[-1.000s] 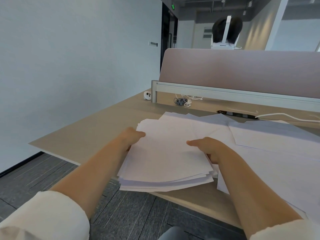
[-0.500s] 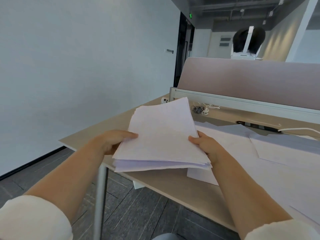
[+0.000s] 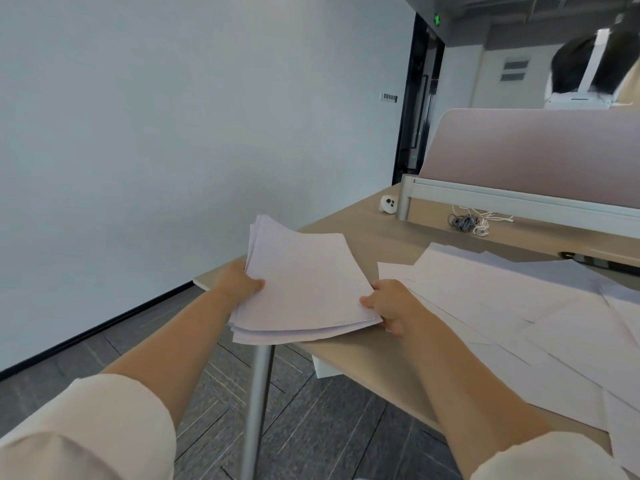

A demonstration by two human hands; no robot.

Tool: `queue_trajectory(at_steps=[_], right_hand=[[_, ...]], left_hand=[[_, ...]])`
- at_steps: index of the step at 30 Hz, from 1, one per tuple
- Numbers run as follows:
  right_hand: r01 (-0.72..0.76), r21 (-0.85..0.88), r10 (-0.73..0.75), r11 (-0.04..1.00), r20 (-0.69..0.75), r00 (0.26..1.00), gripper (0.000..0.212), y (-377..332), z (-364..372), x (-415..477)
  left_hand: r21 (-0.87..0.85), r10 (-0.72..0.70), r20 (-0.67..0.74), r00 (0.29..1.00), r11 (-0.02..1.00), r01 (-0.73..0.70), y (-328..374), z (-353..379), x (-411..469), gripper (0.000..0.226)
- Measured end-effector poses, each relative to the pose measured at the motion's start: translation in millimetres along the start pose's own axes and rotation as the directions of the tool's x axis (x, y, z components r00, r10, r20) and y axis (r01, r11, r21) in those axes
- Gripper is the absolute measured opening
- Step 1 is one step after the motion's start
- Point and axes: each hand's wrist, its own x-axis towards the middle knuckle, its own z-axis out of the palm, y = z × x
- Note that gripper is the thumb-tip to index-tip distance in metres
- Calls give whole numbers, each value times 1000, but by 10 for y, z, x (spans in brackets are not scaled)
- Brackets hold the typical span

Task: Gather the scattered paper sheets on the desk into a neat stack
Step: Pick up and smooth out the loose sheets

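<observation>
Lifted since a second ago, the stack [image 3: 304, 285] tilts above the counter's [image 3: 374, 230] near corner. Left hand [image 3: 239, 282] and right hand [image 3: 388, 303] each curl their fingers around a side edge, probably to square it. Loose sheets [image 3: 502, 299] lie across the counter's middle.

Place: office, open-plan.
Furniture: pale wood bench [image 3: 363, 230], pinkish fabric divider screen [image 3: 536, 147].
Floor: grey carpet tiles [image 3: 329, 427].
Signage: green exit sign [image 3: 437, 19] overhead.
Clutter: coiled cables [image 3: 467, 224], loose paper sheets [image 3: 485, 292].
</observation>
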Motion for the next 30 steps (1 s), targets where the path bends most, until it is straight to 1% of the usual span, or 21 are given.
queue_trajectory(at_steps=[3, 6, 8, 10, 12, 13, 15, 16, 17, 19, 22, 24, 25, 27, 29, 30], right_hand=[[42, -61, -45, 997, -45, 998, 34, 21, 24, -1], [84, -102, -90, 991, -46, 995, 36, 40, 20, -19], [104, -137, -111, 985, -45, 993, 33, 31, 2, -69], [130, -195, -149, 972, -89, 985, 38, 39, -66, -91], [171, -287, -223, 943, -160, 962, 41, 53, -206, -136], [185, -339, -259, 923, -189, 947, 37, 67, -308, -163], [188, -449, -313, 874, -223, 923, 26, 119, -563, -204], [168, -504, -320, 847, -230, 919, 24, 148, -702, -225], [130, -551, -304, 825, -237, 923, 29, 177, -837, -248], [38, -635, -236, 772, -231, 944, 49, 241, -1085, -294], [-25, -722, -141, 692, -169, 976, 68, 351, -1332, -334], [-53, -756, -83, 652, -141, 987, 75, 423, -1442, -352], [-63, -778, -64, 625, -131, 989, 76, 452, -1483, -360], [-62, -813, -60, 579, -118, 991, 75, 496, -1567, -366], [-56, -827, -80, 560, -122, 989, 77, 518, -1638, -383], [-56, -833, -95, 551, -129, 987, 77, 533, -1674, -389]], left_hand=[[245, 50, -82, 995, 969, -29, -50, 43, 35, 48], [441, 55, -149, 987, 897, 17, -36, 78, -43, 58], [581, 112, -188, 976, 814, 18, 29, 91, -100, 54], [650, 212, -172, 962, 758, -51, 178, 132, -151, 47], [634, 324, -103, 940, 750, -189, 361, 253, -199, 45], [595, 377, -56, 925, 756, -272, 467, 348, -234, 44], [472, 473, 56, 879, 764, -441, 695, 585, -337, 42], [412, 513, 121, 850, 753, -513, 808, 719, -398, 41], [363, 543, 187, 818, 736, -571, 913, 858, -452, 40], [292, 563, 302, 769, 714, -637, 1086, 1129, -538, 40], [269, 549, 436, 713, 676, -685, 1254, 1498, -605, 46], [310, 489, 503, 713, 668, -677, 1345, 1714, -616, 51], [339, 451, 521, 725, 670, -660, 1388, 1805, -604, 53], [402, 373, 512, 774, 692, -600, 1479, 1962, -539, 54], [430, 310, 456, 834, 744, -511, 1573, 2067, -453, 55], [412, 280, 426, 860, 787, -460, 1625, 2105, -413, 55]])
